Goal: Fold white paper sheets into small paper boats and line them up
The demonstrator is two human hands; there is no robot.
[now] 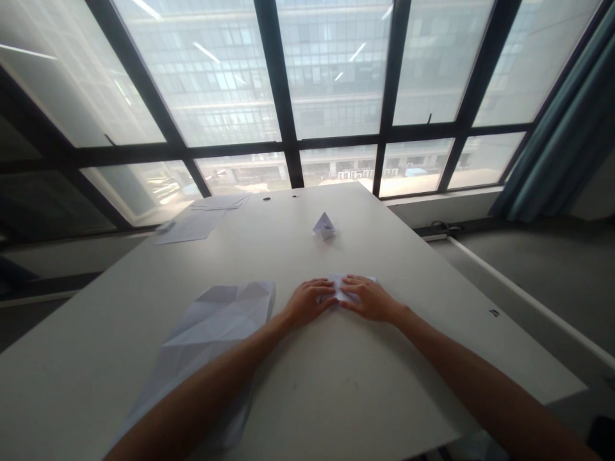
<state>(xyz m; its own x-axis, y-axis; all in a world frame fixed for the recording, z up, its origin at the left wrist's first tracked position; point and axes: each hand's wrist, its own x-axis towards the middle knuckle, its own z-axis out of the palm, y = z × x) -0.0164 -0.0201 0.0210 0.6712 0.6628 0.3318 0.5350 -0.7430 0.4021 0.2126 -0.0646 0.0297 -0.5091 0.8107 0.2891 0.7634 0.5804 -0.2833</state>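
Note:
A small piece of folded white paper (339, 287) lies on the white table, partly covered by both hands. My left hand (310, 301) holds its left side, fingers bent over the sheet and thumb at the near edge. From the right, my right hand (369, 298) grips the same paper with fingers and thumb. The two hands' fingertips almost meet over its middle. Just beyond them stands a small folded paper figure (325, 226) with a pointed top. A large creased sheet of paper (211, 326) spreads under and beside my left forearm.
More flat white sheets (192, 225) lie at the table's far left. Two small dark round spots are near the far edge of the table (408, 384). Large windows (331, 64) stand behind it, with a blue curtain (557, 128) at the right.

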